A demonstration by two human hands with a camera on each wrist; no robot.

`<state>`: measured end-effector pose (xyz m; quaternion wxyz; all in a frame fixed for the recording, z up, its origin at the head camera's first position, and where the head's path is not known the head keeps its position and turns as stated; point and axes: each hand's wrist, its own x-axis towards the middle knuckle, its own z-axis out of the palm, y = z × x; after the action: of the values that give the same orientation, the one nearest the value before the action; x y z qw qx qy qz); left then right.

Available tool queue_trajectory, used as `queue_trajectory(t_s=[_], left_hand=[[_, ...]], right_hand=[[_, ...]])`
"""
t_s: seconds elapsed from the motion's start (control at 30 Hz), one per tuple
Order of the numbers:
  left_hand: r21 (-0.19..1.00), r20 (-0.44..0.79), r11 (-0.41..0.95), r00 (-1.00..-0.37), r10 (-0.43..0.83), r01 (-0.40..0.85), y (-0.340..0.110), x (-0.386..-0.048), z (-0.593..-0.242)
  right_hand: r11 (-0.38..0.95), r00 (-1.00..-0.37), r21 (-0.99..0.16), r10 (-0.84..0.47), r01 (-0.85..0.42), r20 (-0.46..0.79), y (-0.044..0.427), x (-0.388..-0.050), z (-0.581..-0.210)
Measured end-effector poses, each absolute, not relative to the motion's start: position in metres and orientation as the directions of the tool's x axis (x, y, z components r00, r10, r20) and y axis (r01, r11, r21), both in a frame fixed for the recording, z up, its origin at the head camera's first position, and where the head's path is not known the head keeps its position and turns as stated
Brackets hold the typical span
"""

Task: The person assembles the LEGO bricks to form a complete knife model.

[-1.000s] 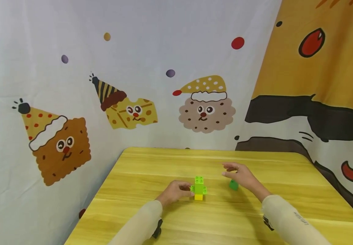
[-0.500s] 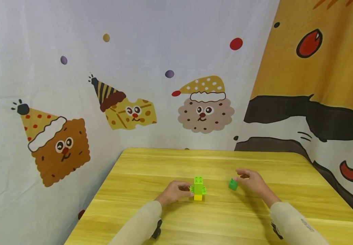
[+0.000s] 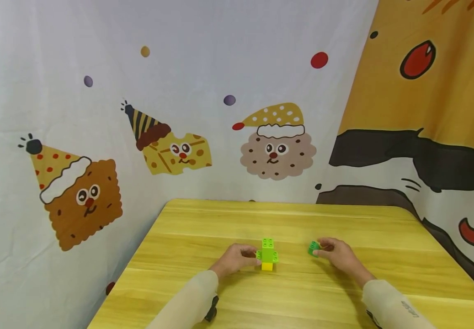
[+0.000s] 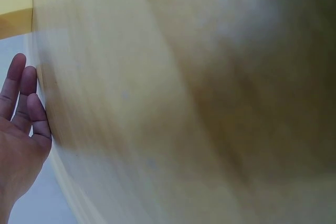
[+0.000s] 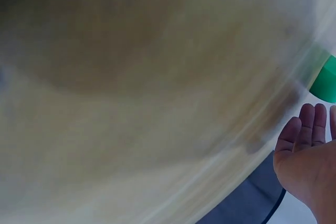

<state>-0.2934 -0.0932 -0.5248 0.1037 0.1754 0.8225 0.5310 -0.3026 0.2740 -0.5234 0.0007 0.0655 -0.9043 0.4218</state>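
Note:
A small figure of stacked toy building blocks (image 3: 267, 252) stands upright on the table, light green above and yellow at its foot. My left hand (image 3: 234, 261) holds its left side between thumb and fingers. In the left wrist view a yellow block (image 4: 16, 11) shows above the fingers of that hand (image 4: 21, 140). To the right, my right hand (image 3: 339, 256) pinches a small dark green block (image 3: 313, 248) with the thumb in front of it. The right wrist view has the green block (image 5: 325, 80) at its edge, partly cut off, beyond the hand's fingers.
The wood-grain table (image 3: 220, 219) reaches back to a printed cloth (image 3: 204, 59) with cartoon snack figures. In the right wrist view a dark cable (image 5: 275, 205) runs below the table edge.
My right hand has come from above the dark green block, out to its right, then down onto it, and the block has turned slightly. The left hand stays at the block figure.

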Motion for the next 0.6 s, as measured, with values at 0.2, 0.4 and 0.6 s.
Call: queue_trajectory(t_s=[0.2, 0.4, 0.6], left_hand=[[0.909, 0.000, 0.384, -0.922, 0.388, 0.162, -0.0926, -0.2937, -0.5249], [0.909, -0.004, 0.385, -0.920, 0.392, 0.160, -0.0929, -0.2936, -0.5240], [0.915, -0.005, 0.373, -0.918, 0.397, 0.156, -0.0933, -0.2930, -0.5233]], right_hand=[[0.636, -0.992, -0.764, -0.115, -0.109, 0.046, 0.2705, -0.3039, -0.5253], [0.652, -0.992, -0.750, -0.111, -0.115, 0.055, 0.2682, -0.3023, -0.5228], [0.673, -0.992, -0.729, -0.112, -0.124, 0.065, 0.2681, -0.3047, -0.5228]])
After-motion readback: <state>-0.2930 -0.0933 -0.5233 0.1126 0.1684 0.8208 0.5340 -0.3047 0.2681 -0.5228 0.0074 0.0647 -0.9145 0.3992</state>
